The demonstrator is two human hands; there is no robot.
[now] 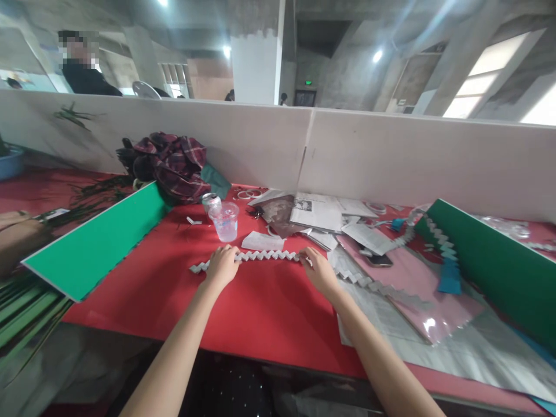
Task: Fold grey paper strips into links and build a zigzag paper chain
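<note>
A long white zigzag folded-paper chain (268, 255) stretches left to right over the red tabletop (260, 313). My left hand (223, 266) is closed on it near its left end, and a short piece sticks out beyond the hand. Further right, my right hand (318, 269) grips the same chain, which runs on past it across the papers and the pink folder (417, 289). Between the hands the chain is nearly straight. A small sheet of white paper (263, 241) lies just behind it. The fingertips of both hands are partly hidden.
A clear plastic cup (225, 223) and a can (211, 202) stand behind my left hand. Green dividers (104, 243) flank both sides. Booklets (316, 212), a phone (379, 260) and another chain with a blue end (449, 277) lie right. Plaid cloth (180, 165) is heaped back left. Someone's arm (17, 237) shows far left.
</note>
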